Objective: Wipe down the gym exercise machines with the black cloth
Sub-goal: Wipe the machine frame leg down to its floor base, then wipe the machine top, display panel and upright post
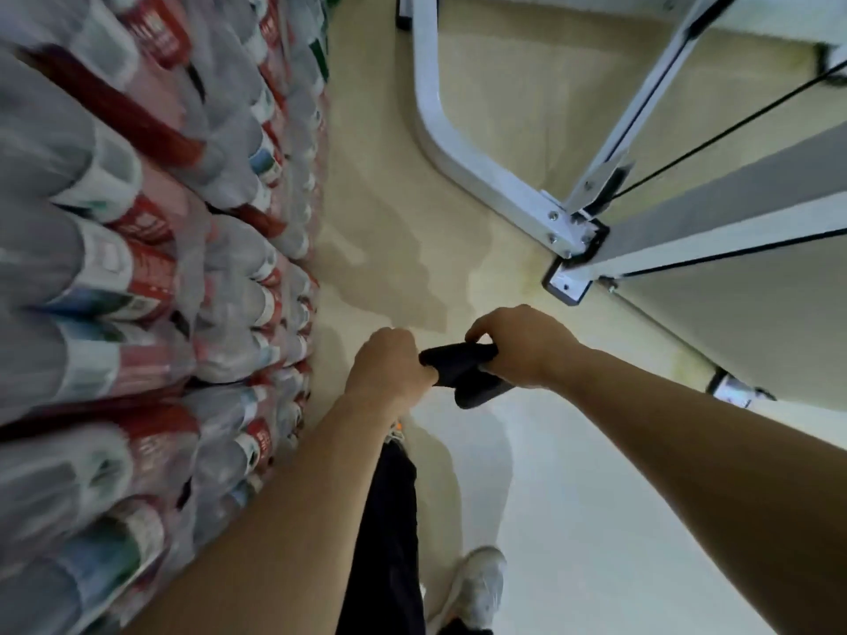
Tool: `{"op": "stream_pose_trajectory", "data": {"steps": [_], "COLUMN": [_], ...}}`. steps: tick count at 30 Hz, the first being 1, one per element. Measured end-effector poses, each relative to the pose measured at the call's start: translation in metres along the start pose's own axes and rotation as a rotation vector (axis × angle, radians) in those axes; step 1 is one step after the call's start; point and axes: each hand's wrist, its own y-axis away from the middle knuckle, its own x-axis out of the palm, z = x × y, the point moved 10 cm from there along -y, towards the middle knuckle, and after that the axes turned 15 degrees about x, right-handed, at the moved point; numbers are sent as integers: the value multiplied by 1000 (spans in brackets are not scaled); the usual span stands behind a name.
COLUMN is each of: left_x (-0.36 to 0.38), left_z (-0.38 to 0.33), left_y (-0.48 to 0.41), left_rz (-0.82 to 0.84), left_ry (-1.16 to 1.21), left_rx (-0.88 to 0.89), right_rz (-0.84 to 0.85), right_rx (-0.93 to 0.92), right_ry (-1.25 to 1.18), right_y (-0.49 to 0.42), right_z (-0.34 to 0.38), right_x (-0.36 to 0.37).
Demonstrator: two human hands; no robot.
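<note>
The black cloth [460, 371] is bunched up and held in the air above the floor [389, 176], stretched between both hands. The left hand [389, 366] has its grip curled round the cloth's left end; the right hand [522, 343] has its grip closed on the right end, fingers bent over the top, and a fold hangs just below it. The white machine frame [481, 176] stands ahead and to the right, apart from the hands, with a black cable [733, 126] running along it. Shrink-wrapped packs of bottled water [137, 268] are stacked on the left, blurred. Below the forearms show a dark trouser leg [389, 520] and a white shoe [476, 584].
</note>
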Motion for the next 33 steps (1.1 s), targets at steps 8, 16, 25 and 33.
{"op": "stream_pose_trajectory", "data": {"steps": [8,16,25,33], "left_x": [-101,-213,-297,-385], "left_z": [-122,-300,-487,-585], "left_y": [167,334,440,466], "left_rz": [-231,-373,-290,-310], "left_ry": [-114,101,-115,-158], "left_rx": [142,384,759,975], "right_rz": [-88,-48,-411,-612], "right_rx": [-30,-31,-180,-142], "right_ry": [-171,-745,-864,-721], "right_y": [205,432,590,645], "right_z": [-26,-92,-125,-143], "right_x": [-67,-146,-260,-369]}}
